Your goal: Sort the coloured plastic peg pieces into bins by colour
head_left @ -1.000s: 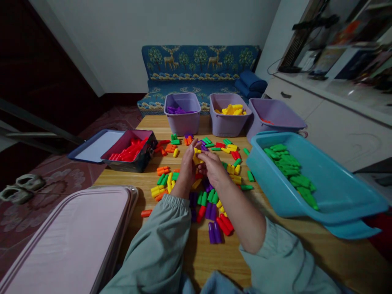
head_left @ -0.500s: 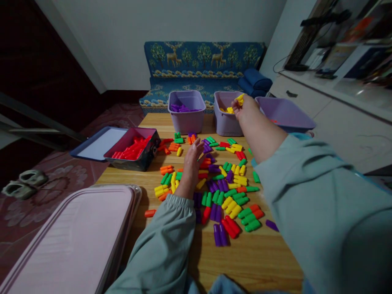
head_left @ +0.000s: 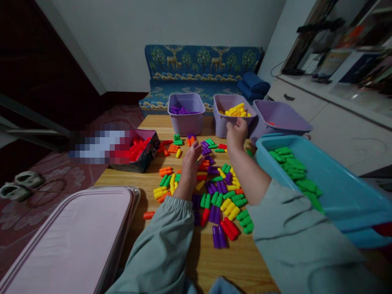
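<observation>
Bullet-shaped plastic blocks (head_left: 221, 237) in purple, green, red, yellow and orange lie scattered over the wooden table. My left hand (head_left: 190, 161) hovers among them at the middle left, fingers stretched and apart, holding nothing I can see. My right hand (head_left: 237, 132) is just in front of the lilac bin (head_left: 221, 127), thumb and fingers apart and nothing visible in them. Yellow blocks (head_left: 237, 110) are heaped inside that bin. My right forearm covers some blocks on the table's right side.
Another lilac bin (head_left: 186, 124) holds purple blocks; a third lilac bin (head_left: 283, 114) shows a little orange. A blue tub (head_left: 346, 196) with green blocks stands at right. Red blocks fill a dark tin (head_left: 147, 157) at left. Stacked pale lids (head_left: 73, 241) lie front left.
My right hand has let go of the yellow blocks into the lilac bin and drawn back toward me and down. The blue tub has come into view. My left hand stays nearly still.
</observation>
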Available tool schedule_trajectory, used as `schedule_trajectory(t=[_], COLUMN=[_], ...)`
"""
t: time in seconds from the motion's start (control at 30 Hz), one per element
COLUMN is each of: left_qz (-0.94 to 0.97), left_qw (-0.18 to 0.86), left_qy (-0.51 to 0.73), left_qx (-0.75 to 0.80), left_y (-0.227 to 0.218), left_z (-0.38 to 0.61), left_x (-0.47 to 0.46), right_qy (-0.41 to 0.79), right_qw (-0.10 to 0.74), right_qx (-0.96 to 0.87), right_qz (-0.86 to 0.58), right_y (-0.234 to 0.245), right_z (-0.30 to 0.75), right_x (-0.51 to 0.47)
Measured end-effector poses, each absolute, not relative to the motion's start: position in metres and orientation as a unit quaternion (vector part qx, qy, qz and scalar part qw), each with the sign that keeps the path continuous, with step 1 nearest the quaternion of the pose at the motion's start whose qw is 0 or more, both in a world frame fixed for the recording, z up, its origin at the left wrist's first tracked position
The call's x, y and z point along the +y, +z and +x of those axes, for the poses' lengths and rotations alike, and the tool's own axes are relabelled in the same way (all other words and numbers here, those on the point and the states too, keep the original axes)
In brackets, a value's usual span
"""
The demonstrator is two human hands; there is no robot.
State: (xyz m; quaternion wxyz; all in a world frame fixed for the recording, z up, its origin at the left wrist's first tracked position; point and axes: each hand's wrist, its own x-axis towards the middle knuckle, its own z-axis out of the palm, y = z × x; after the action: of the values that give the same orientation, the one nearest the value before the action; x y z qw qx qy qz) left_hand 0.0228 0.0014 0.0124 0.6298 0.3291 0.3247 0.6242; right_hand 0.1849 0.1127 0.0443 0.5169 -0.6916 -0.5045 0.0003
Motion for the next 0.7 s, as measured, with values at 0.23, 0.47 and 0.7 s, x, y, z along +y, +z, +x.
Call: schedule_trajectory(t=[0.23,0.47,0.7], left_qz=[0.326,0.338,0.357], left_qw=[0.630,0.620,0.596], left_qy=[0.624,0.625,0.623], left_qx=[0.329,0.332,0.358], left_y=[0.010,0.008,0.008], left_z=[0.023,0.022,0.021], left_x=[0.002,0.003,0.003], right_qy=[0.031,0.065,0.122], right_qw=[0.297,0.227,0.256], right_qx=[-0.500,-0.585,-0.641], right_qz=[-0.813,-0.776,-0.713], right_y=[0.009,0.000,0.007], right_z=[0.178,0.188,0.165], right_x=[0.050,0.045,0.018])
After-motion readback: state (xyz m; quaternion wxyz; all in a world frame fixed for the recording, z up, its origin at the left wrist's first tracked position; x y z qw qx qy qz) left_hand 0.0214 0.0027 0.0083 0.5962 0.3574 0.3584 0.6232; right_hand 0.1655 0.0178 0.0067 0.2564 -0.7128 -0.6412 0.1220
